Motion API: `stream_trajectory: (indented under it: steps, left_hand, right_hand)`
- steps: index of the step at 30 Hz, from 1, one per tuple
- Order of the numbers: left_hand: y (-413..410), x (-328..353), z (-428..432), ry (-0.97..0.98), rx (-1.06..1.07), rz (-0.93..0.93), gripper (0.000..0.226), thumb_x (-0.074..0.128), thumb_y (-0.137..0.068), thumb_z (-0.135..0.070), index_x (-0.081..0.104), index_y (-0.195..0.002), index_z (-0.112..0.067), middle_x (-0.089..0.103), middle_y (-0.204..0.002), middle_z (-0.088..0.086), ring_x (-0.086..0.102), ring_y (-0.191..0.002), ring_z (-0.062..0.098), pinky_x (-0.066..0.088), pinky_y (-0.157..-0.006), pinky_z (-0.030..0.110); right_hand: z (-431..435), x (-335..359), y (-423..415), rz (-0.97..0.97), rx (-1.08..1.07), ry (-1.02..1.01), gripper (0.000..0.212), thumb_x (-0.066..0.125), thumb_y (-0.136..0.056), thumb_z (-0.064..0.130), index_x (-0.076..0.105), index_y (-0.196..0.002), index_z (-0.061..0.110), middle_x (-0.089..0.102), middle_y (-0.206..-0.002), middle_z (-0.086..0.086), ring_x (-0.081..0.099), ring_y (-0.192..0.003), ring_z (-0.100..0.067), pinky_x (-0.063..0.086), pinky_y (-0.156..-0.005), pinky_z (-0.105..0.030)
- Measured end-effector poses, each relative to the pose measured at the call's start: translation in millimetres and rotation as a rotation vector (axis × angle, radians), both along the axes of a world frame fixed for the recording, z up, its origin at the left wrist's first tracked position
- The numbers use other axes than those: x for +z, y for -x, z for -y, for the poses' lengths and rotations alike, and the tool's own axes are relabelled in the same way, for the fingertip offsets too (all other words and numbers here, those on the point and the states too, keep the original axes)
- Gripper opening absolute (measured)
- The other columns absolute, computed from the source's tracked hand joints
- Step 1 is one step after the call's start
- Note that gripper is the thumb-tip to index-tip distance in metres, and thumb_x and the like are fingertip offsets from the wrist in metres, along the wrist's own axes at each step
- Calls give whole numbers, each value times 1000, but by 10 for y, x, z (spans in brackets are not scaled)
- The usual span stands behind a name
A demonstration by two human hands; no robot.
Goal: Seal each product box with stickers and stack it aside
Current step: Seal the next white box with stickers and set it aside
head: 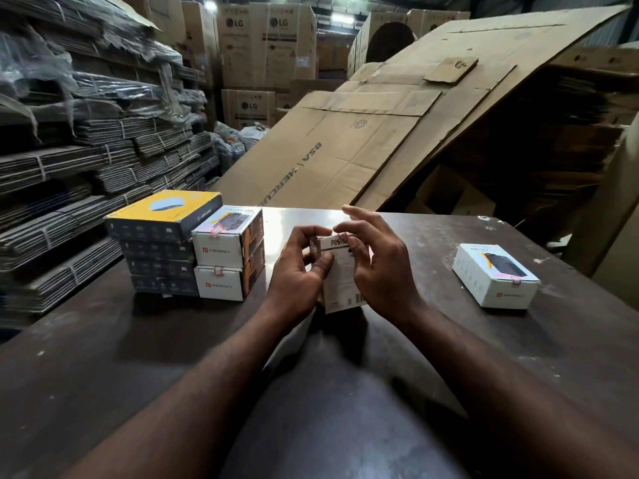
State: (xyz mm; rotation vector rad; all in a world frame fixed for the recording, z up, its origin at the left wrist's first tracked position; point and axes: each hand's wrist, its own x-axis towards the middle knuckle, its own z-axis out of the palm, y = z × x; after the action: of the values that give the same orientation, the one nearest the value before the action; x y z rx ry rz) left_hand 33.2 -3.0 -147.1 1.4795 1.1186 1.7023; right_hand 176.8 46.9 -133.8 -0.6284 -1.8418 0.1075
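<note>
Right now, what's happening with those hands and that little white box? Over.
Left hand grips white box. Right hand pinches red sticker onto its top edge. Nothing in the way; sealed boxes stacked left.

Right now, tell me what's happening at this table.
A person is sealing a white box, held upright. The left hand grips its left side; the right hand pinches a red sticker onto its top edge with thumb and forefinger. At left on the table, two stickered white boxes sit stacked beside a pile of dark boxes. Another stickered white box lies apart at right.
</note>
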Motion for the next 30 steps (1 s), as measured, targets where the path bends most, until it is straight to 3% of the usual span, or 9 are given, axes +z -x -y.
stream_trajectory:
  steps: [5,9,14,24,30]
  left_hand:
    - [2,4,2,-4,3,-13,24,59,-98,-2,56,-113,-21,63,-115,-2,65,-110,27,60,-79,37]
    - [8,19,3,3,-35,7,23,62,-88,-18,59,-104,-34,63,-111,-3,65,-105,23,60,-81,39]
    - [22,18,-18,7,-93,39,29,56,-98,3,57,-107,-24,62,-108,0,63,-101,22,57,-80,36]
    - [37,29,6,14,-135,38,28,53,-100,3,55,-109,-24,60,-113,5,65,-102,21,56,-77,29]
    - [35,26,-1,17,-135,37,28,54,-100,3,56,-109,-24,60,-114,3,64,-102,21,56,-79,31]
  right_hand:
    - [-13,-28,-10,-6,24,26,26,58,-90,-6,71,-108,8,65,-129,-5,61,-119,-16,52,-97,-33]
    - [-41,-45,-63,-13,71,21,21,59,-95,3,73,-109,8,68,-122,-4,64,-115,-14,54,-95,-37]
    - [-64,-56,-143,29,50,-59,21,62,-97,8,75,-114,7,71,-120,-6,66,-113,-14,54,-95,-31]
    - [-73,-67,-203,151,35,-221,24,62,-98,10,69,-119,0,69,-121,-14,65,-114,-27,53,-97,-37]
    - [-106,-86,-201,144,-1,-178,26,60,-98,15,69,-118,0,69,-120,-14,65,-114,-24,53,-97,-37]
